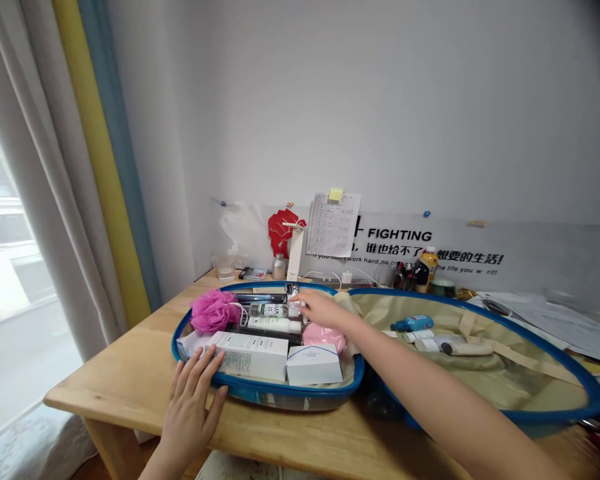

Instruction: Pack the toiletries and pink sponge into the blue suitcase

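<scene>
An open suitcase with a blue rim (310,395) lies on the wooden table. My left hand (193,393) is open, fingers spread over its near left rim and the end of a long white box (250,357). My right hand (316,307) reaches into the same half with fingers bent together beside the cap of a clear LUX bottle (269,311); what they hold is hidden. A white tube (274,325) lies in front of that bottle. Around them are a pink bath puff (214,311), a smaller white box (314,365) and a pink round item (325,337).
The suitcase's other half (430,387) holds a blue bottle (413,323) and several pale tubes (473,348). Behind stand a small jar (279,268), a yellow-capped bottle (427,267) and a white charger (347,276). Papers (540,320) lie at right; curtains (80,153) hang at left.
</scene>
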A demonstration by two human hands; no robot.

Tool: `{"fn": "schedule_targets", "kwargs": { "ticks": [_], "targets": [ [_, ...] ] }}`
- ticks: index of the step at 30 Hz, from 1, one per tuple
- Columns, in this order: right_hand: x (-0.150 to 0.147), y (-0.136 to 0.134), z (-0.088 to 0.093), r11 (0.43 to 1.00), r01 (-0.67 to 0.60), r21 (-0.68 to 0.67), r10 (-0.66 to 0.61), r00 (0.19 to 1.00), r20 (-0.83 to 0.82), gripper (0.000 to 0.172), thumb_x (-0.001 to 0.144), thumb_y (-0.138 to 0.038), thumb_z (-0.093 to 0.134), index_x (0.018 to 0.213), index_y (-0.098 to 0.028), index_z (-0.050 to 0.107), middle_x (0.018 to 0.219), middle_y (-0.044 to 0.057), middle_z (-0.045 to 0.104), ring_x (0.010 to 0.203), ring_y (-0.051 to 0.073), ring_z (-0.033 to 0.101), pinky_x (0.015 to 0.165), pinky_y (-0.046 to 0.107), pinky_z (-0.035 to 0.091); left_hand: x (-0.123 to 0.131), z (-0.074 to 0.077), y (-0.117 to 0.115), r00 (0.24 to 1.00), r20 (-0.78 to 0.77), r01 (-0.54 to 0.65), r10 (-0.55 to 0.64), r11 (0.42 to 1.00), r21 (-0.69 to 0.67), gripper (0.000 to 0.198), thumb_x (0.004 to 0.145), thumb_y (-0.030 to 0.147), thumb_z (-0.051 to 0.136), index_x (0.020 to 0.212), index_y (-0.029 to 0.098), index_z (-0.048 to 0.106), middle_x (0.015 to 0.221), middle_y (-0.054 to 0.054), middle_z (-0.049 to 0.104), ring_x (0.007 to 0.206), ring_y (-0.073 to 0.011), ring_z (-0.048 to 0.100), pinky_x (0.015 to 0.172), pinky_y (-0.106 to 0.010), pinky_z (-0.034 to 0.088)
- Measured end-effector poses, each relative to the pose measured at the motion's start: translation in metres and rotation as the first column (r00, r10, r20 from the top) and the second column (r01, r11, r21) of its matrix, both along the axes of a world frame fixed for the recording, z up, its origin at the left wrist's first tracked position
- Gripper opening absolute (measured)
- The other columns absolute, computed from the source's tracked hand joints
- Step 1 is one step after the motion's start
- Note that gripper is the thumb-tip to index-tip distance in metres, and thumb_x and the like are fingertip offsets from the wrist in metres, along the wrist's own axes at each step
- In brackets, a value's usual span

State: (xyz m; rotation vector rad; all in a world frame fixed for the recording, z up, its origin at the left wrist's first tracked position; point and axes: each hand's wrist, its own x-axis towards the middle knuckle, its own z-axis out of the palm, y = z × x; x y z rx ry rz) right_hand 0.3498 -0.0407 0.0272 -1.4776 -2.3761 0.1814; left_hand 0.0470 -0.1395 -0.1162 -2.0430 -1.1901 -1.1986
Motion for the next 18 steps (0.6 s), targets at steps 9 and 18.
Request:
{"fn": "schedule_targets", "kwargs": {
  "ticks": [9, 18],
  "targets": [
    [0.147, 0.003, 0.033, 0.897, 0.435, -0.08, -0.416, 0.891, 0.182, 0.032, 0.092, -0.041, 0.054, 0.113, -0.017, 0.059, 0.114, 0.006, 0.061, 0.099, 0.017, 0.06, 0.087, 0.039, 0.051, -0.002, -0.005, 0.001, 0.999, -0.01, -0.034, 0.033, 0.998, -0.045, 0.056, 0.09, 0.029, 0.045, 0.144, 0.025, 0.034, 0.143, -0.009, 0.049, 0.137, -0.025, 0.037, 0.117, -0.045, 0.018],
    [0.186, -0.017, -0.034, 0.853, 0.445, -0.273, -0.295, 0.843, 0.45, 0.032, 0.089, -0.039, 0.058, 0.112, -0.016, 0.059, 0.114, 0.006, 0.061, 0.1, 0.017, 0.06, 0.087, 0.04, 0.052, -0.001, -0.002, 0.0, 1.0, 0.002, -0.013, 0.013, 1.0, -0.018, 0.058, 0.09, 0.029, 0.047, 0.146, 0.025, 0.032, 0.142, -0.008, 0.049, 0.139, -0.0247, 0.034, 0.118, -0.044, 0.017]
  ]
}}
